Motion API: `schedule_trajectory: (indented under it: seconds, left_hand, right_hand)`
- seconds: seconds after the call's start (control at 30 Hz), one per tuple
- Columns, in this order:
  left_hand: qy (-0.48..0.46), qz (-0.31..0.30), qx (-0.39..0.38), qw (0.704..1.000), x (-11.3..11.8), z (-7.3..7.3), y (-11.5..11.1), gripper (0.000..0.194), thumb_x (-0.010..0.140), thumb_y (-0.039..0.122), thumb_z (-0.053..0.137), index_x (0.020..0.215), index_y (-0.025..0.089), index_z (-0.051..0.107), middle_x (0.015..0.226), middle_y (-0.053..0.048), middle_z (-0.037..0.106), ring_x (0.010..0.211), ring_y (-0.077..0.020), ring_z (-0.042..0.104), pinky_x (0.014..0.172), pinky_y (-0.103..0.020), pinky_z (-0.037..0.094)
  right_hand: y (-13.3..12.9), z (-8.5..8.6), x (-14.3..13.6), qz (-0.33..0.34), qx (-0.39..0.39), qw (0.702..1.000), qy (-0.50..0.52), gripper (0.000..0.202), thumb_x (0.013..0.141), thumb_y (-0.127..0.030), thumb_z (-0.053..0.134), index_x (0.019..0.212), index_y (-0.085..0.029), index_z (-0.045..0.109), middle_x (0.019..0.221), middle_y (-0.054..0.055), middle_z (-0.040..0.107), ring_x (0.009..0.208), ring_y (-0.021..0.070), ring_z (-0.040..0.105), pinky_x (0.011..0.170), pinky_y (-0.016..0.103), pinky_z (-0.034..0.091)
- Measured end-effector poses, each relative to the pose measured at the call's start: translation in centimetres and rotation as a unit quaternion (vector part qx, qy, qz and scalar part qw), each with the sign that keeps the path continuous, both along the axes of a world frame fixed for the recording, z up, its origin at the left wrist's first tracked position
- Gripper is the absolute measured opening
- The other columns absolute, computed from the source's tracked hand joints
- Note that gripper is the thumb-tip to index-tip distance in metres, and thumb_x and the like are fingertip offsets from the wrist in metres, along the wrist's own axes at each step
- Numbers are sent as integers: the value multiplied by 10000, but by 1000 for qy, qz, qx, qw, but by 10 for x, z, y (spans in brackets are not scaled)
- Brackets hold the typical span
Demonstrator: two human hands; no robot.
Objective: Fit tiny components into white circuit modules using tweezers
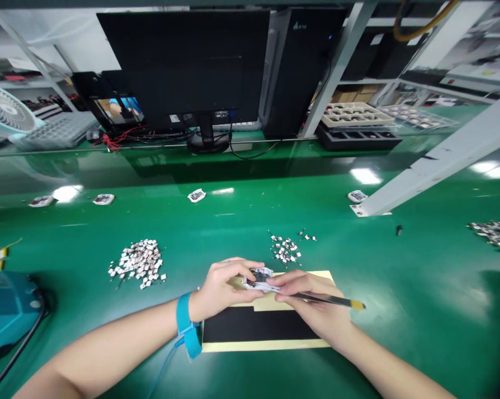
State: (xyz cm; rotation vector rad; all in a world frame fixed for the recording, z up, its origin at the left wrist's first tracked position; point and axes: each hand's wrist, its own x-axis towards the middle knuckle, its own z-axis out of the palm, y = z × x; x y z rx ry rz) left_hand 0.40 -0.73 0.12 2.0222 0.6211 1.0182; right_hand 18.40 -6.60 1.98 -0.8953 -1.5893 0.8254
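A: Centre the clock on the case [262, 275]. What's leftmost?
B: The white pile [139, 263], at nine o'clock, well apart from the hands. Then the strap [184, 311], at eight.
A: And the left hand [225, 282]?
B: At nine, closed on the case: fingers along its far side, thumb along its near side, its left end tucked between them.
A: So where does the case sit?
B: Between the two hands, with the mat [253, 327] showing at six. A loose pile [285, 250] lies between one and two, near the case.
A: The right hand [316, 302]?
B: At four, pinching the tweezers [330, 298] between thumb and fingers. Their tips point to nine, by the case's near edge; the yellow end points just past three.
A: Do the tips hold anything?
B: I can't tell; that spot is too small. The right fingertips are at the case's right end, touching or just beside it.
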Motion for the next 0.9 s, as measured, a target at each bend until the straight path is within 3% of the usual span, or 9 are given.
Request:
schedule_trajectory:
  seconds: [0.47,0.63,0.9]
  left_hand:
    - [-38,4,39,999,1,-1,1,171,615,262,695,674,153,578,882,-115,677,781,-178,640,671,-271,507]
    - [-29,15,-2,999,1,1,-2,214,611,275,694,705,154,545,888,-117,670,784,-179,639,671,-266,508]
    - [-35,18,10,999,-2,2,-3,247,602,197,706,758,162,518,927,-107,660,830,-177,629,699,-266,512]
  right_hand:
    - [1,1,-1,-3,10,1000,-13,199,669,-49,635,773,-218,640,819,19,681,753,156,648,681,243,546]
    - [1,3,0,4,22,1000,-20,192,682,-60,624,787,-220,639,816,28,683,730,166,652,659,247,552]
    - [0,-1,-1,-5,-26,1000,10,223,666,-28,627,773,-223,636,822,17,681,754,165,649,677,254,556]
